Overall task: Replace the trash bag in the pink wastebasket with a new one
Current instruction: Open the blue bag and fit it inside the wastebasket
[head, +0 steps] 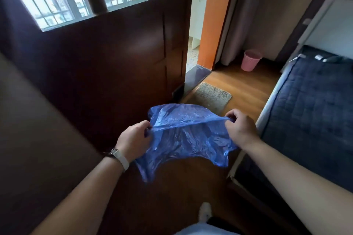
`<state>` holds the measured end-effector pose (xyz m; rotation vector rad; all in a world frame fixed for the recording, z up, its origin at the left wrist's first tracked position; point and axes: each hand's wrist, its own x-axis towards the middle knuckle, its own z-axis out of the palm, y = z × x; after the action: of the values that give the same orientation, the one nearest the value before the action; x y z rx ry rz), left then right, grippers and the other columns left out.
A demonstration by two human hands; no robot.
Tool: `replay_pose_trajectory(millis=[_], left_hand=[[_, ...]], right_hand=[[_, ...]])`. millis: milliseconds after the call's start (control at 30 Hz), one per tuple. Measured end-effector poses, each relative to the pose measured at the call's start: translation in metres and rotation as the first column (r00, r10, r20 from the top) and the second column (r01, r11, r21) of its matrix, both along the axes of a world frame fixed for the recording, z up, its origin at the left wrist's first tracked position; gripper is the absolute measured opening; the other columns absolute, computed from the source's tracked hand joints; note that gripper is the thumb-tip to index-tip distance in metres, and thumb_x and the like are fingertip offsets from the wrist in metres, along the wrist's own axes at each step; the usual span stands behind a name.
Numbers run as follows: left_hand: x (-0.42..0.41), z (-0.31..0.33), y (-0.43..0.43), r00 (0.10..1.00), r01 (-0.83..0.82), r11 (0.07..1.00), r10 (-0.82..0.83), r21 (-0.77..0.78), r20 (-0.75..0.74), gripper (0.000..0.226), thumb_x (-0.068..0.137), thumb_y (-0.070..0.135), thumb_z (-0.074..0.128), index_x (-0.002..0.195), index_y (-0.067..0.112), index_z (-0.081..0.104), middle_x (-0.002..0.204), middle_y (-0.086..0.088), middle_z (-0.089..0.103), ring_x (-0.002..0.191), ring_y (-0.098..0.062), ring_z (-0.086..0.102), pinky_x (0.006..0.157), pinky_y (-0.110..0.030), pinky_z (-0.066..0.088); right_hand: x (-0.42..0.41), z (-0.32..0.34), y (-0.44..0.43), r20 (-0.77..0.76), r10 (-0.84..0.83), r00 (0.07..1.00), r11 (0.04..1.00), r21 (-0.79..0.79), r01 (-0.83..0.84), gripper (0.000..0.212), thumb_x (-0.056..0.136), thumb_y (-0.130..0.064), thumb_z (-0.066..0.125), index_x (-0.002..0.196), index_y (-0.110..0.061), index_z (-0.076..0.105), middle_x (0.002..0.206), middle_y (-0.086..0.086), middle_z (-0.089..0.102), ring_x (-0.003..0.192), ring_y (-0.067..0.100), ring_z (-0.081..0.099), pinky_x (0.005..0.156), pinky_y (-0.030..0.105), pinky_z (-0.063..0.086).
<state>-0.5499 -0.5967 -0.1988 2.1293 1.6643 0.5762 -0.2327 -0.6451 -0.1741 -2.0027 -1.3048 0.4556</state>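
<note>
A thin blue trash bag [186,139] is stretched out in front of me at waist height. My left hand [133,139] pinches its left edge and my right hand [240,127] pinches its right edge, so the bag hangs spread between them. The pink wastebasket [250,60] stands upright on the wooden floor far ahead, in the corner by the curtain. It looks bare inside, with no bag showing over its rim. Both hands are well short of it.
A dark wooden door [107,59] with a barred window fills the left. A bed with a dark blue quilt [313,108] runs along the right. A grey doormat [213,98] lies by the open doorway beside an orange wall [215,17]. A strip of wooden floor leads to the basket.
</note>
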Motion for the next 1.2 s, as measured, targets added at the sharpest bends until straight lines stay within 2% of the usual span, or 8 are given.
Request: replay_pose_trajectory(millis=[67, 133, 333, 533, 633, 800, 1000, 1200], left_hand=[[0.010, -0.004, 0.018, 0.968, 0.239, 0.968, -0.232, 0.071, -0.095, 0.014, 0.080, 0.025, 0.068, 0.093, 0.022, 0.066, 0.079, 0.005, 0.067, 0.072, -0.022, 0.063, 0.063, -0.026, 0.043], [0.021, -0.008, 0.037, 0.957, 0.289, 0.957, -0.289, -0.001, -0.023, 0.015, 0.078, 0.026, 0.070, 0.092, 0.024, 0.067, 0.075, 0.010, 0.064, 0.068, -0.015, 0.062, 0.062, -0.023, 0.043], [0.074, -0.017, 0.110, 0.977, 0.108, 0.976, -0.069, -0.188, 0.200, 0.006, 0.080, 0.018, 0.073, 0.079, 0.022, 0.069, 0.065, 0.002, 0.068, 0.057, -0.007, 0.056, 0.059, -0.029, 0.049], [0.164, -0.014, 0.199, 0.821, -0.058, 0.906, 0.282, -0.419, 0.497, 0.008, 0.074, 0.023, 0.073, 0.079, 0.017, 0.071, 0.068, 0.000, 0.070, 0.064, -0.015, 0.063, 0.062, -0.034, 0.051], [0.220, -0.010, 0.235, 0.787, -0.011, 0.890, 0.289, -0.457, 0.545, 0.005, 0.084, 0.012, 0.072, 0.080, 0.013, 0.069, 0.067, -0.001, 0.071, 0.065, -0.017, 0.064, 0.061, -0.031, 0.051], [0.289, -0.001, 0.292, 0.798, 0.054, 0.898, 0.224, -0.437, 0.559, 0.007, 0.086, 0.016, 0.072, 0.082, 0.010, 0.070, 0.071, -0.006, 0.072, 0.065, -0.016, 0.065, 0.062, -0.033, 0.053], [0.345, -0.003, 0.361, 0.813, 0.085, 0.899, 0.186, -0.429, 0.551, 0.010, 0.086, 0.024, 0.072, 0.083, 0.015, 0.072, 0.078, -0.011, 0.075, 0.070, -0.019, 0.068, 0.066, -0.040, 0.056], [0.406, -0.017, 0.441, 0.792, 0.156, 0.886, 0.152, -0.437, 0.592, 0.007, 0.087, 0.020, 0.070, 0.083, 0.015, 0.071, 0.071, -0.004, 0.073, 0.065, -0.015, 0.067, 0.061, -0.032, 0.054]], right_hand=[[0.022, -0.006, 0.013, 0.014, -0.077, 0.997, 0.997, 0.009, 0.077, 0.004, 0.080, -0.011, 0.061, 0.078, -0.013, 0.062, 0.072, 0.002, 0.065, 0.071, 0.027, 0.058, 0.063, 0.033, 0.046], [0.044, -0.015, 0.028, 0.011, -0.124, 0.992, 0.992, -0.015, 0.124, 0.007, 0.079, -0.015, 0.062, 0.073, -0.015, 0.059, 0.067, 0.001, 0.063, 0.070, 0.030, 0.058, 0.064, 0.038, 0.050], [0.110, -0.045, 0.086, -0.031, -0.218, 0.975, 0.975, -0.049, 0.216, 0.017, 0.078, -0.014, 0.064, 0.065, -0.016, 0.053, 0.063, 0.001, 0.058, 0.068, 0.033, 0.058, 0.064, 0.043, 0.053], [0.176, -0.063, 0.155, -0.124, -0.285, 0.951, 0.957, -0.088, 0.275, 0.021, 0.080, -0.012, 0.066, 0.064, -0.013, 0.052, 0.057, -0.002, 0.052, 0.065, 0.031, 0.053, 0.060, 0.038, 0.046], [0.209, -0.060, 0.185, -0.134, -0.288, 0.948, 0.954, -0.131, 0.271, 0.017, 0.081, -0.015, 0.066, 0.068, -0.009, 0.056, 0.057, -0.002, 0.052, 0.066, 0.029, 0.053, 0.060, 0.035, 0.041], [0.261, -0.051, 0.230, -0.167, -0.252, 0.953, 0.959, -0.174, 0.223, 0.015, 0.083, -0.020, 0.063, 0.073, -0.009, 0.058, 0.059, -0.001, 0.054, 0.063, 0.025, 0.051, 0.053, 0.027, 0.037], [0.305, -0.046, 0.276, -0.196, -0.260, 0.946, 0.955, -0.194, 0.222, 0.018, 0.083, -0.021, 0.059, 0.069, -0.011, 0.055, 0.055, -0.002, 0.049, 0.054, 0.019, 0.044, 0.050, 0.030, 0.032], [0.348, -0.051, 0.339, -0.209, -0.325, 0.922, 0.938, -0.192, 0.287, 0.017, 0.083, -0.018, 0.058, 0.069, -0.009, 0.054, 0.057, -0.001, 0.049, 0.054, 0.017, 0.042, 0.051, 0.030, 0.032]])
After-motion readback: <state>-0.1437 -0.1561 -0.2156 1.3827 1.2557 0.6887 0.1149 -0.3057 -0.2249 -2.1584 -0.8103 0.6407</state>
